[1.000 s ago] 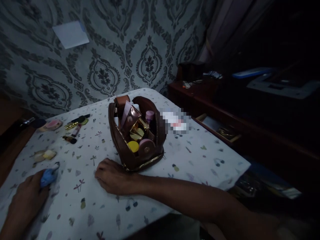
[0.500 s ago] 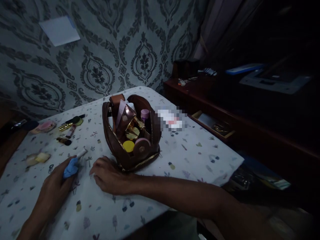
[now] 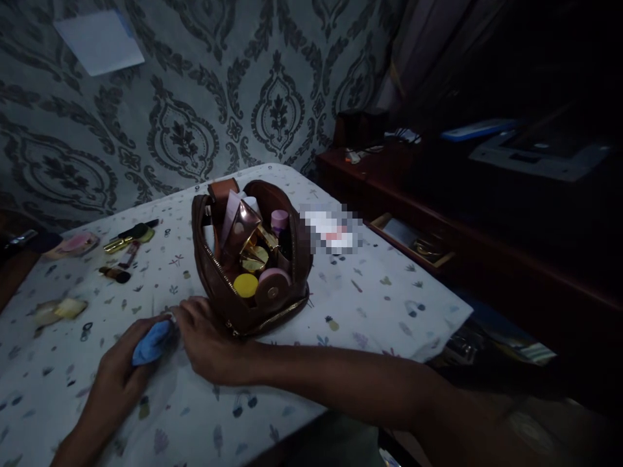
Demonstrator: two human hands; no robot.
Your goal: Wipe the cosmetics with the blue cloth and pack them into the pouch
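Blue cloth (image 3: 152, 342) is in your L hand (image 3: 119, 360), gripped, near side of table (image 3: 272, 421), left of open bag (image 3: 263, 318). R hand (image 3: 207, 344) is curled btwn cloth & bag; can't tell if it's holding anything. Pink compact (image 3: 80, 242) lies far left.

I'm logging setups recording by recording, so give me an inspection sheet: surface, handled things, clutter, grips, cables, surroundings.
Surface: white patterned table cover.
Handled things: blue cloth, bunched; nearby brown bag, open, containing cosmetics.
Clutter: pink compact, brush and pale pieces left of the bag; pixelated white item right of it.
Grips: left grip holds the cloth; right grip is close beside it, hold unclear.
Cables: possible cord on the reddish desk; too dim to confirm.
Surroundings: patterned wall with white sheet; open drawer at right.
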